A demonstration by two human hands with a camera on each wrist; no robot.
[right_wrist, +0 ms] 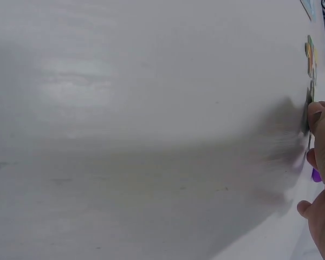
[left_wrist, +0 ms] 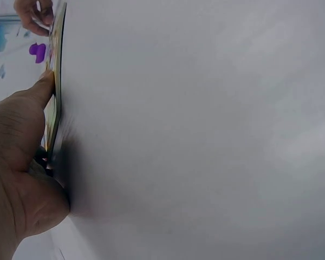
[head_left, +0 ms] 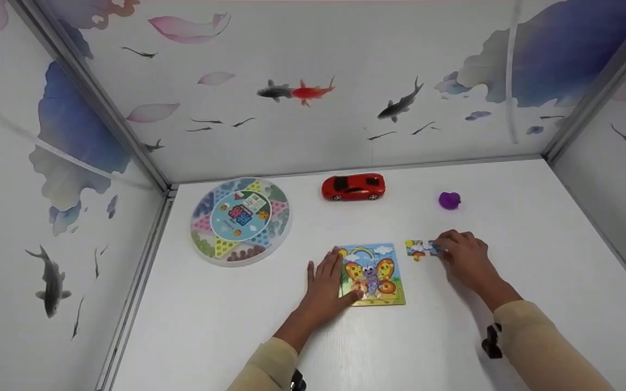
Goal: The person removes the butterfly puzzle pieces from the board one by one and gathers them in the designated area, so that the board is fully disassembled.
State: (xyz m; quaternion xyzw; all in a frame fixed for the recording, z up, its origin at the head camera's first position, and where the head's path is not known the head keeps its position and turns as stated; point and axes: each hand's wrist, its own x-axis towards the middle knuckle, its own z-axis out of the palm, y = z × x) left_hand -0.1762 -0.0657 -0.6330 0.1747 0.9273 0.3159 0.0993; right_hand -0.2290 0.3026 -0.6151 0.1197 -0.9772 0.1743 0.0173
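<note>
The butterfly puzzle lies midway between the table's side edges, gaps hard to make out; the left hand, fingers extended, rests on it. Toward the right edge, loose pieces seem unplaced, the right hand pinching one.

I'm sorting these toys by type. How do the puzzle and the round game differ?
The puzzle has four straight sides, while the round game is circular. The puzzle is the smaller, the round game the larger. The left hand touches the puzzle; no hand touches the round game. Both are colourful and lie flat on the table.
</note>
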